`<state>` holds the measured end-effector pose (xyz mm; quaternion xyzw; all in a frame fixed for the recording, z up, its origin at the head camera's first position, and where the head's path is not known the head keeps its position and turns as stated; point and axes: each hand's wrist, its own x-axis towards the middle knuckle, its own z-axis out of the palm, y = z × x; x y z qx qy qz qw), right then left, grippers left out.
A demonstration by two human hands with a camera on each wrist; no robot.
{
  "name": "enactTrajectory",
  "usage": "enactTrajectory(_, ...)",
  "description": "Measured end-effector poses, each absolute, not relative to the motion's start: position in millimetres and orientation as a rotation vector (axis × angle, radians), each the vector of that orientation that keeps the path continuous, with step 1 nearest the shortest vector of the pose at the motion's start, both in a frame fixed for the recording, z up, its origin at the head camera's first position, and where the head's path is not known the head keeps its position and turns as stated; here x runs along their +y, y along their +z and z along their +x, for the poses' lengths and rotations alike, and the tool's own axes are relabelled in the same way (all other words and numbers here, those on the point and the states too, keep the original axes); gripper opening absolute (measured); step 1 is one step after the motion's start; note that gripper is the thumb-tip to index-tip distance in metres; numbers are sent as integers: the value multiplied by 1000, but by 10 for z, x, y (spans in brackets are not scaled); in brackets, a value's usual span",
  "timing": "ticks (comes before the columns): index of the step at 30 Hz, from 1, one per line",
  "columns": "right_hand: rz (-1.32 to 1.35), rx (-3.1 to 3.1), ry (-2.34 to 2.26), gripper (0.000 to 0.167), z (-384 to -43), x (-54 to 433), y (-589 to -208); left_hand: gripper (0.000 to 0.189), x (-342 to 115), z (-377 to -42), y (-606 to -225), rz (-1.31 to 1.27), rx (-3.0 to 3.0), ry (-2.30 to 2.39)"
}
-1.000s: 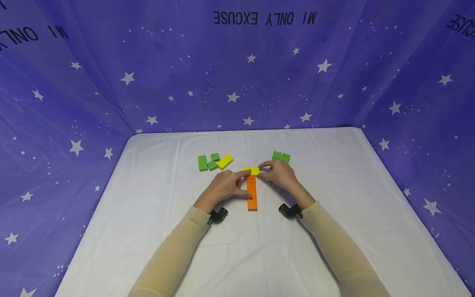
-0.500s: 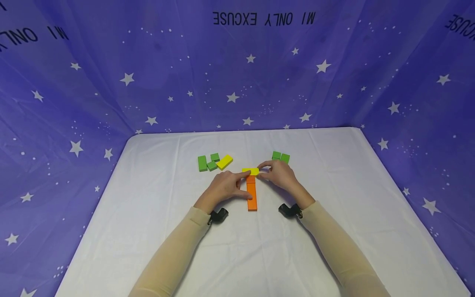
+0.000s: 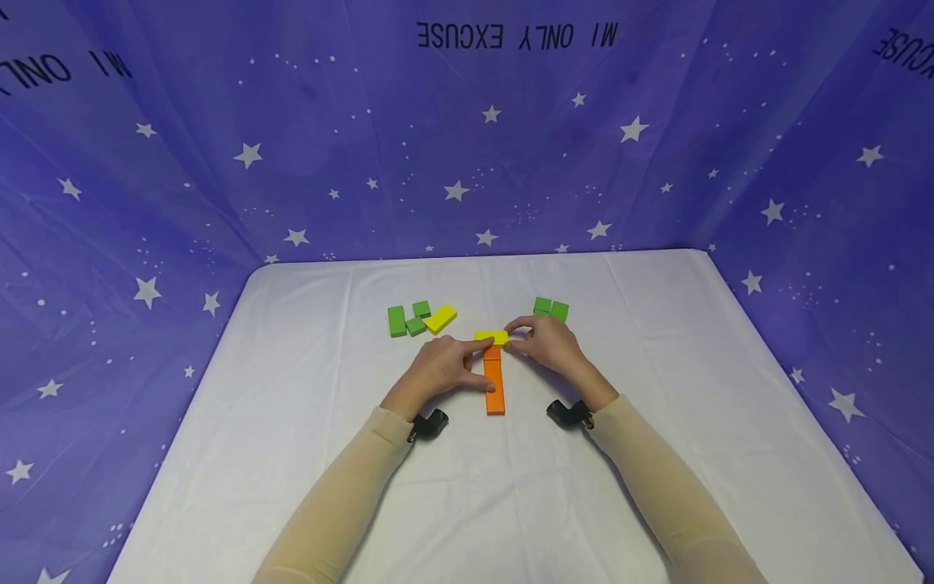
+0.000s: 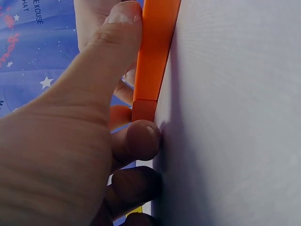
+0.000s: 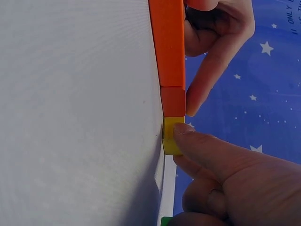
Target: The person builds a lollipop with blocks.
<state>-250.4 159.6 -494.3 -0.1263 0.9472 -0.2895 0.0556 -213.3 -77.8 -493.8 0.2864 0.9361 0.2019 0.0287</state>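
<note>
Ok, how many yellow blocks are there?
2: one yellow block lies beside the left green blocks; the other yellow block, pinched by the right hand, sits at the far end of the orange blocks. That hand could hide more.

This is a curtained-off booth. Purple star-printed curtains (image 3: 409, 146) hang behind the white-draped table (image 3: 277, 422) and at both its sides.

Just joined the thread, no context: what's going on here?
A person is arranging blocks on a white-covered table. The right hand pinches one end of a yellow block, set crosswise at the far end of two orange blocks in line, making a T. The left hand has its thumb on the longer orange one. Spare green blocks lie on both sides, with another yellow one at left.
</note>
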Motion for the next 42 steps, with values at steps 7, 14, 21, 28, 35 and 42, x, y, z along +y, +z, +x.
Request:
enactTrajectory(7,-388,2875,-897,32,-2491,1601,-4936,90,-780,-2148,-4952,880,2887,633)
enactTrajectory(14,-373,2854,-885,38,-2494,1619,-4919,87,-779,-2160,-4965,853,2876,637)
enactTrajectory(21,-295,2866,-971,43,-2550,1751,-4838,87,-782,-2150,-4948,842,2867,640)
enactTrajectory(28,-215,2857,-1081,47,-2626,1972,-4757,89,-781,-2152,-4946,849,2874,620)
enactTrajectory(35,-131,2849,-1134,49,-2668,2136,-4698,88,-782,-2150,-4949,861,2885,621)
enactTrajectory(42,-73,2833,-1107,51,-2722,2246,-4745,89,-785,-2141,-4960,873,2873,641)
